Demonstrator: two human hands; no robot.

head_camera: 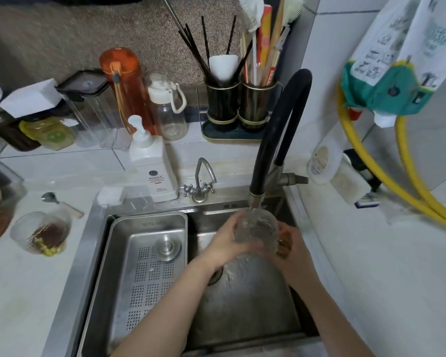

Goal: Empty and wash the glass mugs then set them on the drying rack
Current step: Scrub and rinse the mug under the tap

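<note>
Both hands met over the sink (245,313), directly under the spout of the black hose faucet (276,140), with a clear glass mug (256,231) held between them; the mug sat just beneath the spout, its textured wall blurred, so whether water ran into it could not be told for sure. The left hand (224,244) had its grip curled round the mug's left side, fingers wrapped on the glass. The right hand (290,247) lay behind and to the right of the mug, partly seen through the glass, its grip cupped against that side of the mug. In the left part of the sink sat a perforated steel draining tray (150,276) holding a round metal stopper (167,247). On the white counter (23,292) to the left of the sink stood a second glass mug (40,233), upright and well apart from the hands, with brown liquid and yellowish bits at its bottom. A metal spoon (62,203) lay just behind it. At the sink's back edge stood a white pump bottle (151,163) beside a small steel tap (200,181). Farther back on the counter were an orange bottle (128,88), a clear bottle with a white cap (169,109), and two dark utensil holders (238,105) stuffed with chopsticks and brushes. A yellow hose (407,186) curved down the tiled wall at the right
</note>
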